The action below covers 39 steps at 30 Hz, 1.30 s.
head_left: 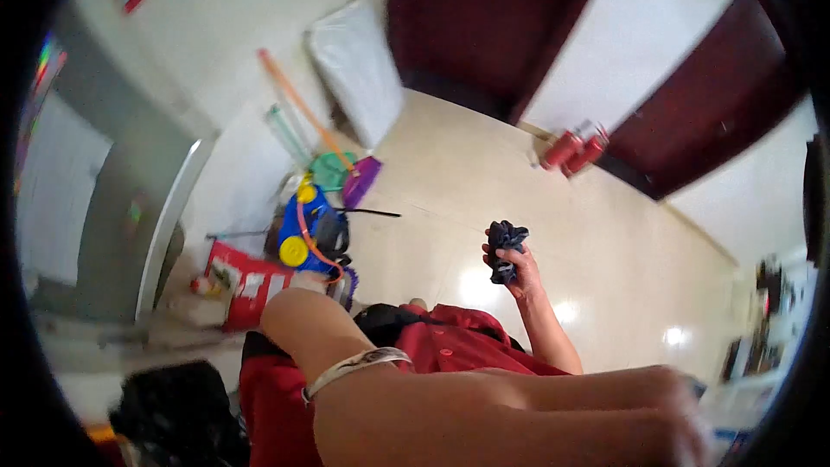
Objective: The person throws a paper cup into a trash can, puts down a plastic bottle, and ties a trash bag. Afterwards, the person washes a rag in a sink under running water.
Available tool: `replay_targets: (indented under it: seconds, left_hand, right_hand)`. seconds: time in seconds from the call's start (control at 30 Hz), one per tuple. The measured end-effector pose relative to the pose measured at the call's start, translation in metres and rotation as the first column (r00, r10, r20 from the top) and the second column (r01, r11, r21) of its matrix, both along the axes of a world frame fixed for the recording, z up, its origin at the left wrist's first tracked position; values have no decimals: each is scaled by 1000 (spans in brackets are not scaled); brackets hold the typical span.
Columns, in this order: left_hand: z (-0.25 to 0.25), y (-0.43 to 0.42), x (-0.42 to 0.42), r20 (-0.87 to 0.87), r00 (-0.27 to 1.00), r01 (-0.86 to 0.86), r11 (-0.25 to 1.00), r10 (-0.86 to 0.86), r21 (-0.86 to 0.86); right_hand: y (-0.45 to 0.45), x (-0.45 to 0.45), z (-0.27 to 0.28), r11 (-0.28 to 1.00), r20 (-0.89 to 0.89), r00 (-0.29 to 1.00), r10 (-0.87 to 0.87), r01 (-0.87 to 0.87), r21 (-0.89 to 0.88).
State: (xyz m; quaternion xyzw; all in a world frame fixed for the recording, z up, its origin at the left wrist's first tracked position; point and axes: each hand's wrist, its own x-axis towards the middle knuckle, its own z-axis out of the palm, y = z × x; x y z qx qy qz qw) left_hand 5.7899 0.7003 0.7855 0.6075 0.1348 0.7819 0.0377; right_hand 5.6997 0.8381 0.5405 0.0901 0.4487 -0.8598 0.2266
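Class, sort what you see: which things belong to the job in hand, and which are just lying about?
In the job, judging by the grip:
- dark, crumpled, fabric-like bundle
- bare right hand holding it

Apparently just lying about:
- two red, cylindrical fire extinguishers
- orange-handled broom with a purple head
- blue container with round yellow caps
- large, flat, white-wrapped slab

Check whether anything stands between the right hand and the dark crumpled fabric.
Nothing visible does: the right hand holds the dark crumpled fabric directly. The red fire extinguishers stand apart, farther off by the white wall.
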Motion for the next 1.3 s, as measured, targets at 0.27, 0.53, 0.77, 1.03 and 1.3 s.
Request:
replay_targets:
  seconds: [0.27,0.53,0.77,1.03,1.3]
  left_hand:
    - [-100,-68,-86,39,791,609,792,-610,31]
    - [-165,-69,-121,4,477,879,478,-879,5]
    - [-209,-72,-158,1,232,973,232,-973,-20]
    - [-187,-17,-211,81,-48,974,-29,-996,223]
    - [-133,119,-258,-87,-300,928,-270,-950,-255]
  right_hand:
    - [-50,-6,-101,834,-21,834,-551,551,1]
    - [-36,5,-161,596,-133,589,-797,803,-21]
    - [-59,0,-217,321,-152,308,-939,945,-69]
    - [-27,-11,-221,-7,-106,-20,-994,993,-121]
    - [91,-20,-182,-52,-98,-81,-992,963,-263]
